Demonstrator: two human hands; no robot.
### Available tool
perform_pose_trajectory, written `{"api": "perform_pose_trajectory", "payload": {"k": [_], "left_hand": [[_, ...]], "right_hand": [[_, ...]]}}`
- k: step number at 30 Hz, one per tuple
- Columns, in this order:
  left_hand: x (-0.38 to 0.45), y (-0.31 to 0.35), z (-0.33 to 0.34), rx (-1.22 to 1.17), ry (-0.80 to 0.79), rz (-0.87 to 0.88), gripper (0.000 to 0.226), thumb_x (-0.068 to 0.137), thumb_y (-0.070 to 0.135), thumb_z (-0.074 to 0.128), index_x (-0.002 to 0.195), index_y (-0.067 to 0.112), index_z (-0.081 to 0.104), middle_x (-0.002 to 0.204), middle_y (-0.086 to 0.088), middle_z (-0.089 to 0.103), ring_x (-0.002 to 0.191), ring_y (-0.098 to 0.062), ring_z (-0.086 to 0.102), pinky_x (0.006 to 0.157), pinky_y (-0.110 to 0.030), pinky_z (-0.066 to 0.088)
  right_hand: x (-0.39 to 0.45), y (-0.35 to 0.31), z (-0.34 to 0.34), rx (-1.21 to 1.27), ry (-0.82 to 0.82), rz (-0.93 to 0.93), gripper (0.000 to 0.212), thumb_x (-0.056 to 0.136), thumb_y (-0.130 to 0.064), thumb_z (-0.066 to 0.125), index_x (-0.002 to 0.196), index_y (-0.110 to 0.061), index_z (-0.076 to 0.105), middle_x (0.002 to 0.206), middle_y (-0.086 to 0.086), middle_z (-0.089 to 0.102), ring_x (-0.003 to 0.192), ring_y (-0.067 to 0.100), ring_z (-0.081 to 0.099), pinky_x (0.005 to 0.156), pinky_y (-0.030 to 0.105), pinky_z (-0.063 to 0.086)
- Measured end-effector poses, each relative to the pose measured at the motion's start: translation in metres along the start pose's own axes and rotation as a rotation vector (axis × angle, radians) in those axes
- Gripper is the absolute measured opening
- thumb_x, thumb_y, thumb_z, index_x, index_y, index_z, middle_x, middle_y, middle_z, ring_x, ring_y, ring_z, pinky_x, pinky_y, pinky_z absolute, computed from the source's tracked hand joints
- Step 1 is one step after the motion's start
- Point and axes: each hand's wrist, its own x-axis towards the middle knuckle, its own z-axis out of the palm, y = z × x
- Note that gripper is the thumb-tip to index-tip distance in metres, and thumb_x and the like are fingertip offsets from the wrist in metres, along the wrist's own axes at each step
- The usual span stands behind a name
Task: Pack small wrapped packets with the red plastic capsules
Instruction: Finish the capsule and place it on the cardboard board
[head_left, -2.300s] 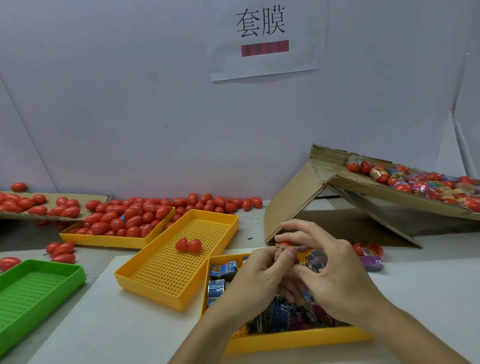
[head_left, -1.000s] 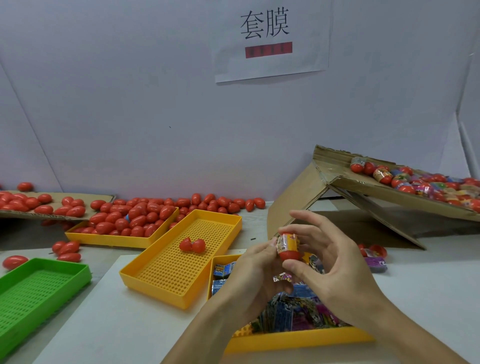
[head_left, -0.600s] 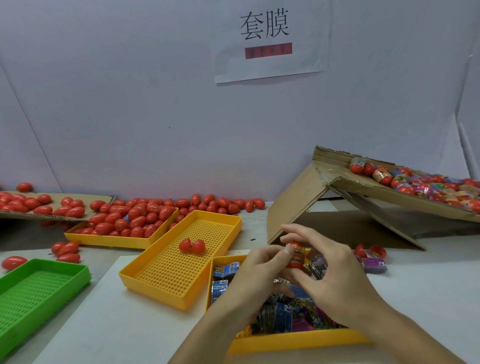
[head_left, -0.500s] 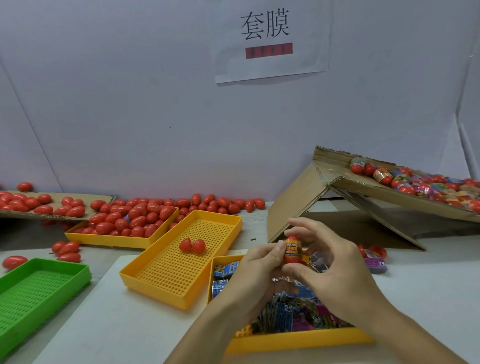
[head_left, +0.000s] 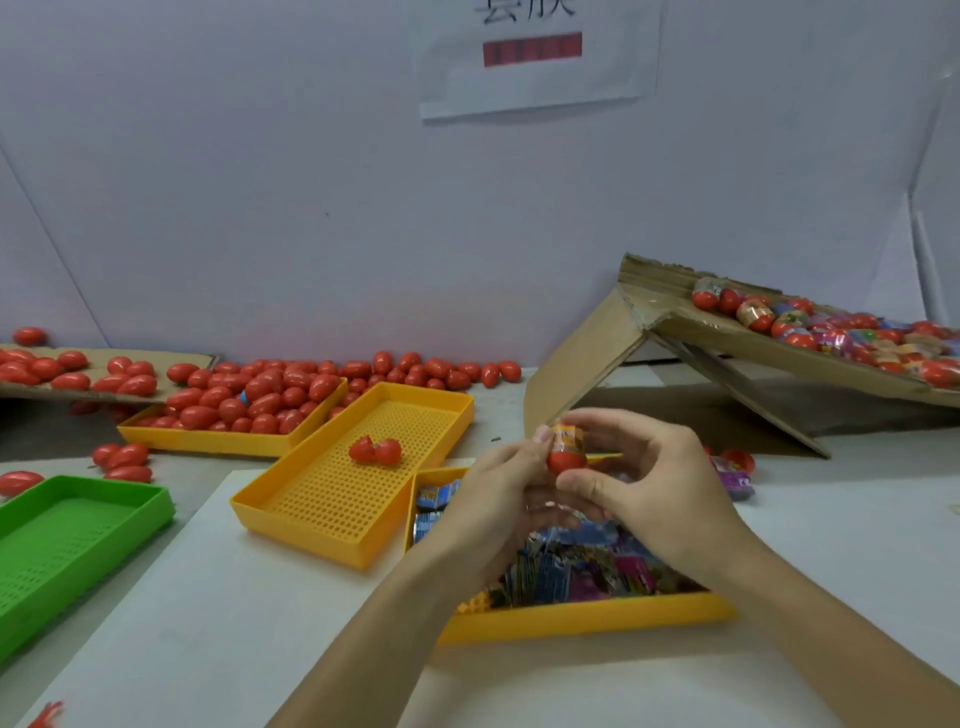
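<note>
Capsule (head_left: 566, 451): red, yellow packet wrap on its upper half; held upright above the packet tray (head_left: 582, 618)
Left hand (head_left: 493, 512): fingertips pinching the capsule's left side
Right hand (head_left: 654, 493): thumb and fingers curled round the capsule's right side
Packets (head_left: 571, 571): piled in the near yellow tray on the table (head_left: 156, 623)
Middle tray (head_left: 332, 525): holds two red halves (head_left: 375, 451)
Far tray (head_left: 208, 439): heaped with red capsules
Cardboard (head_left: 779, 353): wrapped capsules on top
</note>
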Motion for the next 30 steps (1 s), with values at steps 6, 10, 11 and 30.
{"api": "perform_pose_trajectory", "payload": {"k": [6,10,11,30], "left_hand": [[-0.001,0.000,0.003,0.012,0.051,-0.023,0.041,0.105,0.034,0.043,0.104,-0.001,0.065,0.083,-0.017,0.073,0.074,-0.025,0.071,0.064,-0.027,0.057],[-0.001,0.001,0.003,0.031,0.093,0.006,0.040,0.103,0.038,0.047,0.096,0.006,0.070,0.084,-0.016,0.074,0.080,-0.025,0.072,0.066,-0.028,0.057],[-0.001,0.001,0.003,0.048,0.092,0.015,0.039,0.102,0.037,0.049,0.101,0.004,0.068,0.089,-0.019,0.073,0.083,-0.026,0.071,0.066,-0.028,0.057],[-0.005,0.013,0.010,-0.121,0.270,0.068,0.036,0.089,0.020,0.068,0.113,-0.007,0.064,0.102,-0.019,0.074,0.088,-0.027,0.073,0.069,-0.029,0.060]], "right_hand": [[-0.001,0.003,0.000,-0.021,-0.007,0.009,0.046,0.079,-0.007,0.081,0.114,-0.034,0.069,0.106,-0.010,0.075,0.102,0.005,0.070,0.089,0.024,0.058],[-0.001,0.003,0.000,0.008,0.005,0.005,0.046,0.079,-0.006,0.080,0.116,-0.032,0.069,0.106,-0.011,0.075,0.102,0.005,0.070,0.088,0.022,0.056],[-0.001,0.003,0.000,0.014,0.005,0.003,0.045,0.080,-0.007,0.080,0.116,-0.031,0.069,0.106,-0.012,0.075,0.103,0.005,0.070,0.089,0.022,0.057],[-0.001,0.001,0.001,0.017,0.005,-0.027,0.042,0.089,-0.025,0.073,0.129,-0.031,0.062,0.116,-0.017,0.070,0.113,-0.002,0.062,0.089,0.019,0.054]]}}
